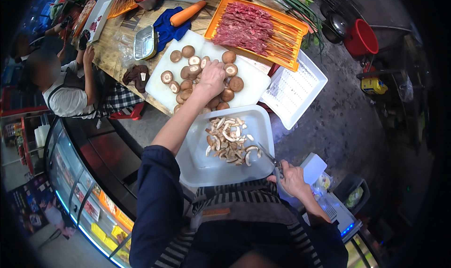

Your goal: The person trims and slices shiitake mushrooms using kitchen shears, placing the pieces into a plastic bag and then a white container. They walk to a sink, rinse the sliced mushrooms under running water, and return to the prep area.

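My left hand [212, 78] reaches down among whole brown shiitake mushrooms [236, 84] on a white cutting board [252, 78]. Its fingertips are hidden behind the hand, so whether they grip a mushroom is unclear. In my right hand [291, 178] is a pair of scissors [271, 158], the blades pointing over the right side of a pale plastic tub [192, 174]. Inside that tub lies a heap of sliced mushroom strips [227, 137]. The tub sits right in front of my striped apron [243, 194], against the board's near edge.
Raw meat skewers [246, 26] fill an orange tray [220, 12] overlapping a white tray [294, 92]. A carrot [187, 13] lies on a blue cloth [169, 26], beside a foil container [144, 42]. At left, a seated person [72, 92] works at the table; a glass display case [84, 190] stands nearer.
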`<action>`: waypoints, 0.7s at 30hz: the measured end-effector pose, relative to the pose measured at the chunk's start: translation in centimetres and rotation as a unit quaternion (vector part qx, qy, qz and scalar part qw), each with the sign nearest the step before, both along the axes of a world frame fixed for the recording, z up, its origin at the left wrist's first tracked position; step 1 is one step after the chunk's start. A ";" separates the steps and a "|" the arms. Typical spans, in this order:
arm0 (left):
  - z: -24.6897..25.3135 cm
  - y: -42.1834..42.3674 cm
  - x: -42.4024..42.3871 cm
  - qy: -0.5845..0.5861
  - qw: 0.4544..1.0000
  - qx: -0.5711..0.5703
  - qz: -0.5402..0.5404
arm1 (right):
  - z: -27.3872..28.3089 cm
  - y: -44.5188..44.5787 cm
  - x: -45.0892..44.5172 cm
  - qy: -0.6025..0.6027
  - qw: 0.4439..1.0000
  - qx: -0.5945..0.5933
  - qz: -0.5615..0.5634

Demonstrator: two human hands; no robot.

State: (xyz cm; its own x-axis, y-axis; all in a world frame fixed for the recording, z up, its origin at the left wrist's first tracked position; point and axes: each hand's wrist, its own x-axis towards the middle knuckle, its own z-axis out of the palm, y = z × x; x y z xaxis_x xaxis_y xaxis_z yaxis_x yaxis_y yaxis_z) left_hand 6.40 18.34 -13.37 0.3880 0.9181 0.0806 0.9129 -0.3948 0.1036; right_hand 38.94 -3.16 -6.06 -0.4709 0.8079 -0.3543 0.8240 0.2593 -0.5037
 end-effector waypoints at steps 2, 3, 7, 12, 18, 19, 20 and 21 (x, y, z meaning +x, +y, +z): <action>0.6 -0.1 -0.7 -0.088 0.996 -0.032 -0.008 | 0.3 0.1 -0.1 0.006 1.000 -0.014 -0.009; 1.2 -0.1 -1.1 -0.132 0.990 -0.046 -0.013 | 0.4 0.3 -0.1 0.009 1.000 -0.019 -0.014; 4.1 -3.1 -2.4 -0.444 0.862 -0.161 0.183 | 1.3 1.0 -0.4 0.068 0.997 0.010 -0.031; 6.9 -9.9 -1.7 -0.783 0.537 -0.245 0.197 | 2.3 2.4 -2.3 0.112 0.993 -0.014 -0.032; 7.0 -15.3 -0.6 -0.851 0.434 -0.185 0.231 | 3.0 3.0 -5.7 0.198 0.974 -0.095 -0.051; 7.8 -15.6 -0.1 -0.848 0.444 -0.177 0.229 | 3.0 2.9 -5.9 0.206 0.974 -0.085 -0.040; 8.5 -15.8 0.3 -0.845 0.453 -0.170 0.227 | 3.2 2.9 -6.0 0.200 0.975 -0.090 -0.037; 9.0 -16.1 0.4 -0.842 0.464 -0.161 0.225 | 3.3 3.0 -6.1 0.195 0.976 -0.095 -0.031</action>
